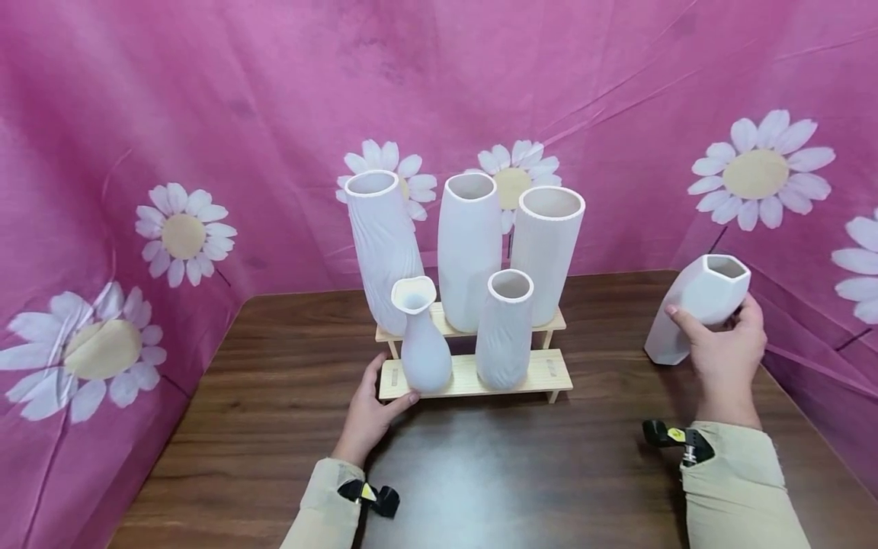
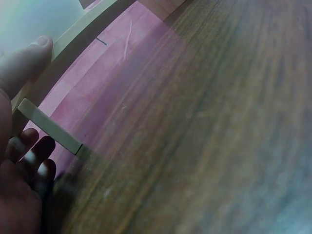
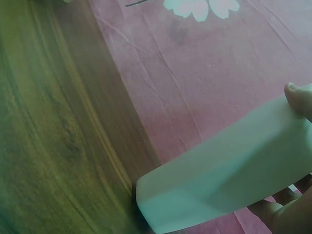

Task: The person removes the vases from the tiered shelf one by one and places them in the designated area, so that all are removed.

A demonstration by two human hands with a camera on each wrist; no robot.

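My right hand [image 1: 727,351] grips a white faceted vase [image 1: 693,301] with an angular mouth, at the table's right side. In the right wrist view the thumb lies on one side of this vase [image 3: 219,170], fingers on the other; its base is at the tabletop. My left hand [image 1: 373,408] holds the left end of a two-step wooden stand [image 1: 463,377], thumb along the lower step's front edge. The left wrist view shows the fingers [image 2: 31,156] curled near a stand leg [image 2: 51,126]. On the lower step are a ruffled-mouth vase [image 1: 425,351] and a short textured vase [image 1: 505,332].
The upper step carries a wavy-ribbed tall vase [image 1: 387,259], a smooth tall vase [image 1: 469,255] and a wide-mouthed vase [image 1: 547,252]. Brown wood-grain table [image 1: 261,427] lies beneath. Pink cloth [image 1: 288,91] printed with white daisies hangs behind and along both sides.
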